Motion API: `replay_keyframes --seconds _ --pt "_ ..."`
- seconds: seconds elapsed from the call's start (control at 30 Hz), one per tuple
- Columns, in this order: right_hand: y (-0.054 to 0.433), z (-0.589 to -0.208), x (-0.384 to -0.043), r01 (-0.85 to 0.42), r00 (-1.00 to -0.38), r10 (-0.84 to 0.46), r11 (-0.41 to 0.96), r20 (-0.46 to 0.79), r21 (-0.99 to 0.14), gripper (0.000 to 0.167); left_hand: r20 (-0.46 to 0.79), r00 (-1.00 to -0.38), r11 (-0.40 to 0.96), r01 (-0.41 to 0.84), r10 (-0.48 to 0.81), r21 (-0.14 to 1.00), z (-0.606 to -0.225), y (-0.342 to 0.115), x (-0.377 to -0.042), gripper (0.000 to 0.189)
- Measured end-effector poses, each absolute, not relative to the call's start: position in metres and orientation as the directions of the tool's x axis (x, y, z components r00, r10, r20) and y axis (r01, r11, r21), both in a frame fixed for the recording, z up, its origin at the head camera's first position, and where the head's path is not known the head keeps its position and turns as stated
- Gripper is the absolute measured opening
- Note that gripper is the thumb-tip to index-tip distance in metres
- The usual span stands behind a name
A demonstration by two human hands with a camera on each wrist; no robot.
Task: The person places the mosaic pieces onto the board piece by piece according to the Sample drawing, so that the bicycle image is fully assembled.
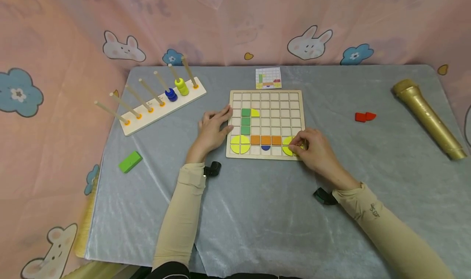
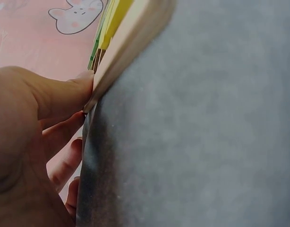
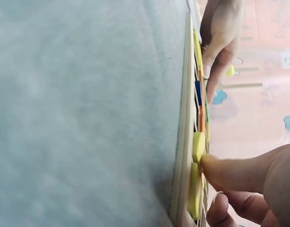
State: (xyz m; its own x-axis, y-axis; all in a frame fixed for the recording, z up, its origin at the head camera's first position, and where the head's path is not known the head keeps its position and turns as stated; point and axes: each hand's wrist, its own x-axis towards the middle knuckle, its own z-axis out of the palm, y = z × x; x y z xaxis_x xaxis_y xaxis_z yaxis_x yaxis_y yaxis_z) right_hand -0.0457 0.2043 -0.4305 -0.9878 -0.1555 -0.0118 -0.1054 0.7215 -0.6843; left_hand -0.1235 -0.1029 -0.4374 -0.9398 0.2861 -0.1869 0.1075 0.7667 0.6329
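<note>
A wooden grid board (image 1: 265, 158) lies on the table with flat coloured pieces set in its squares. My left hand (image 1: 213, 128) rests at the board's left edge, thumb and fingers touching the rim. Over the lower right corner, my right hand (image 1: 319, 150) pinches a yellow quarter-circle piece (image 3: 194, 187), mostly hidden by the fingers, among other yellow pieces (image 1: 287, 141). A full yellow circle (image 1: 240, 144) fills the lower left. Green squares (image 1: 245, 121), a yellow quarter (image 1: 255, 113), orange squares (image 1: 265, 140) and a blue half-circle (image 1: 265, 148) also sit in the grid.
Behind the board lies a pattern card (image 1: 268, 78). A peg stand (image 1: 162, 106) with blue and yellow rings and a green block (image 1: 130, 161) are on the left. Rightward are two red pieces (image 1: 360, 117) and a gold microphone (image 1: 428, 117).
</note>
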Motion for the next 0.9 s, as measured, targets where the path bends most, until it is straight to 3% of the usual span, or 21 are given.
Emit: replay_keyframes --seconds 0.47,0.9 --pt "0.208 -0.429 -0.047 -0.114 -0.986 -0.166 0.681 -0.002 -0.723 0.018 -0.179 -0.942 0.765 0.111 0.285 0.634 -0.441 -0.104 -0.124 0.059" --pt "0.289 -0.427 -0.081 0.021 -0.998 0.051 0.755 0.027 -0.655 0.024 -0.186 -0.941 0.766 0.105 0.283 0.635 -0.439 -0.103 -0.124 0.058"
